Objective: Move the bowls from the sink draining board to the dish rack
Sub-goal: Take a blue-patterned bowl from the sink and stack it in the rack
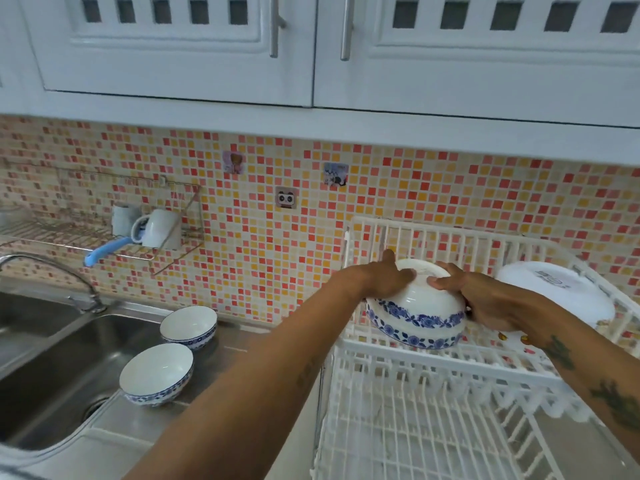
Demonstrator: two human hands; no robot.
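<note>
Both hands hold one white bowl with a blue flower band (415,315), turned upside down over the upper tier of the white dish rack (433,355). My left hand (388,278) grips its left side near the foot. My right hand (485,299) grips its right side. Two more blue-patterned bowls stand upright on the steel draining board (221,355): one farther back (188,326), one nearer (156,374).
A white plate (557,292) leans in the rack's upper tier to the right. The rack's lower tier (415,438) lies below. The sink (52,358) and tap (45,268) are at left. A wall wire shelf (104,233) holds mugs. Cupboards hang overhead.
</note>
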